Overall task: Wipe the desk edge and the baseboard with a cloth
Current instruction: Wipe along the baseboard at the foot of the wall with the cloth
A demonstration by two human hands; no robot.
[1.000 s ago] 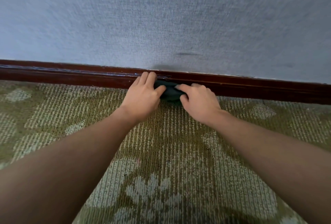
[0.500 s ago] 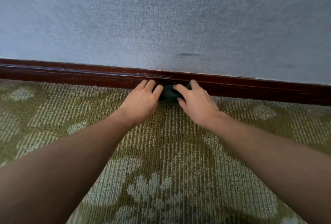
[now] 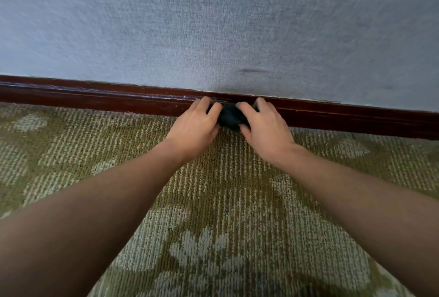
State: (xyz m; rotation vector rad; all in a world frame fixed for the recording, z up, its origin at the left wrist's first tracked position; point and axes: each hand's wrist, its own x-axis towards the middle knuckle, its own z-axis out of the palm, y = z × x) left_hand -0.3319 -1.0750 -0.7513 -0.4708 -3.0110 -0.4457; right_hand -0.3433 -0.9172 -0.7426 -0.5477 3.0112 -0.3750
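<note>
Head view, left hand (image 3: 193, 128), right hand (image 3: 268, 128) gripping cloth (image 3: 231, 117), slightly higher on baseboard (image 3: 118, 100).

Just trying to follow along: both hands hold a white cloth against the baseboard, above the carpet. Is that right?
Not quite: the cloth is dark, not white, as the head view shows. The left hand and right hand do hold it against the baseboard, above the carpet.

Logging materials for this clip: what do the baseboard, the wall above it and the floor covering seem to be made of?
Baseboard: likely wood, dark reddish-brown with glossy varnish; it shows sheen and pale scuff streaks. Wall: grey covering with a fine woven grain, perhaps textured wallpaper or fabric. Floor covering: carpet, olive with pale flower shapes, ribbed loop rows visible.
</note>
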